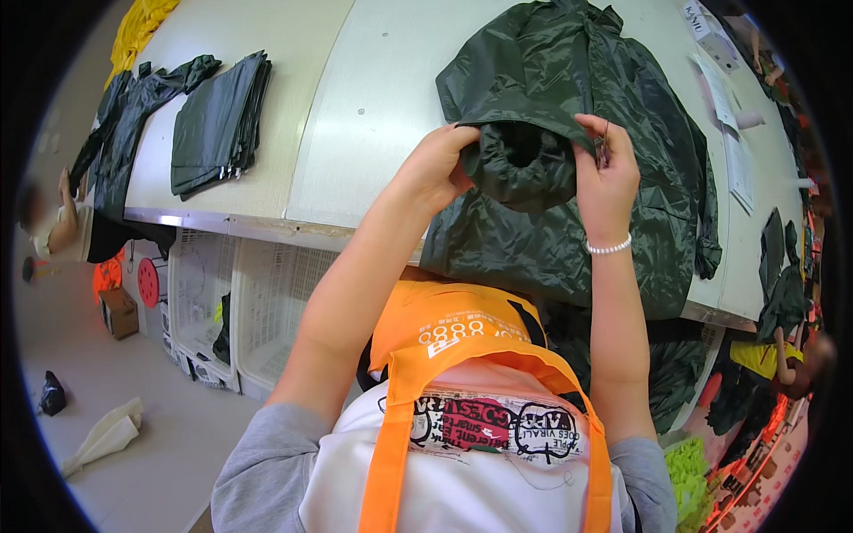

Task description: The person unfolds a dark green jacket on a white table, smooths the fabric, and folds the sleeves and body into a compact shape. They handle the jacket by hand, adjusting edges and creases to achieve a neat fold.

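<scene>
A dark green, shiny rain jacket (653, 151) lies spread over the table in front of me. One sleeve end (526, 191) is lifted toward me, its gathered inner cuff showing around a dark round opening. My left hand (435, 169) pinches the left edge of this sleeve end between thumb and fingers. On the opposite edge, my right hand (609, 178) grips the fabric with thumb and forefinger. A small thin metal tool (603, 149), perhaps thread snips, shows at the right hand's fingers; its exact kind is unclear.
Folded dark green garments (220, 129) are stacked on the table's left part, beside another loose one (147, 111). White crates (267, 302) stand below the table edge. Paper sheets (733, 155) and a box (711, 35) lie at the right. Other people work at both sides.
</scene>
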`<state>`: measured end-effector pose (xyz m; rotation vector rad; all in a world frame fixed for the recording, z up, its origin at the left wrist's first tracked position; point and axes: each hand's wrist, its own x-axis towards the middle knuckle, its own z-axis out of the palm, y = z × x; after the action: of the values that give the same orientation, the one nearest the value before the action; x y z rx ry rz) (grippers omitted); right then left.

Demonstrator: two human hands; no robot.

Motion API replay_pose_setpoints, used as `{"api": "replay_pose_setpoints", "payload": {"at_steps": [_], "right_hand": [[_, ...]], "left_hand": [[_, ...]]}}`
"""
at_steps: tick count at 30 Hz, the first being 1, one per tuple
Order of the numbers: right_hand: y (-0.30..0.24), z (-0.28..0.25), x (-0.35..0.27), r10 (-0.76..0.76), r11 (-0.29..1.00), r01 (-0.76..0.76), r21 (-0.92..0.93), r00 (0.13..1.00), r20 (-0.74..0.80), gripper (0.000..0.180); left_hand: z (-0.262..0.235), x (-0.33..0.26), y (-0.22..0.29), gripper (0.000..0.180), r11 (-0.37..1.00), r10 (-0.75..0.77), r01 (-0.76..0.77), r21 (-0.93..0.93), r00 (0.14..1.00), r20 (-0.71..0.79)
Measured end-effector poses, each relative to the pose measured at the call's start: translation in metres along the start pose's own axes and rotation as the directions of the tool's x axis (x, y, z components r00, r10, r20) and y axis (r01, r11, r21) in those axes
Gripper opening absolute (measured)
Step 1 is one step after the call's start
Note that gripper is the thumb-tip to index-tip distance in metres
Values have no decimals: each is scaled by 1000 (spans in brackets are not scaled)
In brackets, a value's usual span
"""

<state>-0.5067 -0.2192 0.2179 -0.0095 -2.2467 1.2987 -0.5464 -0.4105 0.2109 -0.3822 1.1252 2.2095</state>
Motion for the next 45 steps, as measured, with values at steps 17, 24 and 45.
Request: {"api": "replay_pose_setpoints", "payload": {"at_steps": [17, 24, 45], "right_hand": [[-36, -1, -40, 210, 975, -220, 18, 948, 240, 13], [-36, 3, -50, 174, 957, -234, 173, 937, 304, 10], [-57, -41, -21, 196, 697, -387, 603, 912, 359, 7]], "left_hand": [[9, -29, -3, 31, 355, 830, -685, 636, 544, 124], [7, -40, -15, 21, -42, 589, -537, 843, 668, 455], [32, 11, 3, 39, -18, 449, -673, 740, 655, 607]]}}
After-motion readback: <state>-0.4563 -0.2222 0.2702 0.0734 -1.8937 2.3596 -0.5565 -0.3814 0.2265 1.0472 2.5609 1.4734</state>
